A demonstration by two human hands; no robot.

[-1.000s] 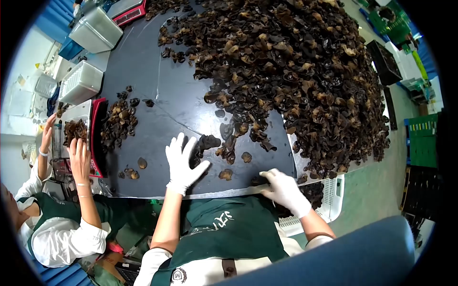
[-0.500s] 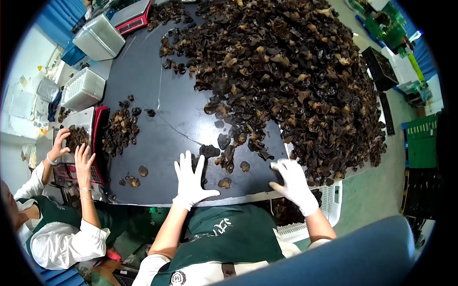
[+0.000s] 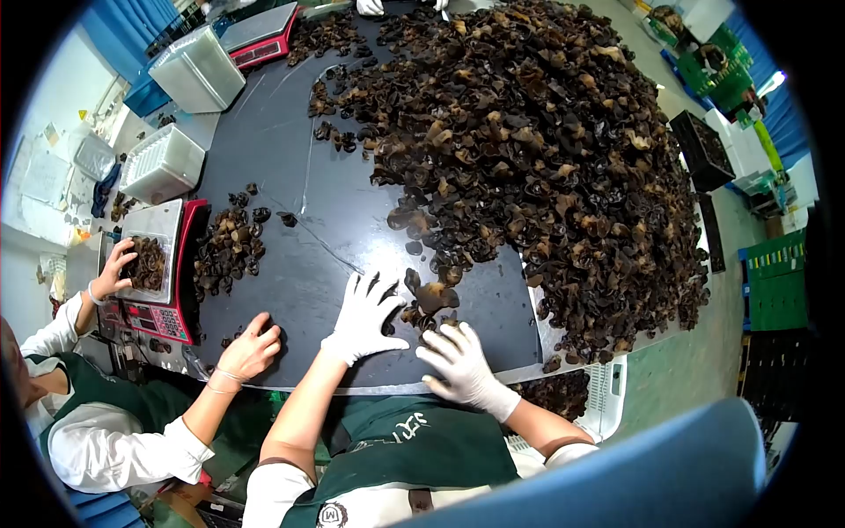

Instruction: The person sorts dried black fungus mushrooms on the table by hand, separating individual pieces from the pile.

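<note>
A small cluster of dark brown wood ear mushrooms point(image 3: 431, 299) lies on the grey tabletop point(image 3: 334, 211) between my two hands. My left hand point(image 3: 365, 319), in a white glove, rests at the cluster's left side, fingers spread and slightly curved. Close by on the near right side is my right hand point(image 3: 465, 368), also gloved in white, its fingers apart and pointing left towards the mushrooms. Neither hand grips anything I can see. Just beyond, a large heap of wood ear mushrooms point(image 3: 537, 167) covers the table's right half.
To the left, a co-worker's hand point(image 3: 251, 350) is on the table, the other hand at a tray of mushrooms point(image 3: 151, 264) on a red scale point(image 3: 189, 264). A smaller mushroom pile point(image 3: 229, 246) lies nearby. White baskets point(image 3: 163, 163) stand behind. A gloved hand point(image 3: 370, 7) shows at the far edge.
My right hand has moved left, close to my left hand. Loose mushrooms now sit bunched between them. One co-worker's hand has moved from the scale to the table.
</note>
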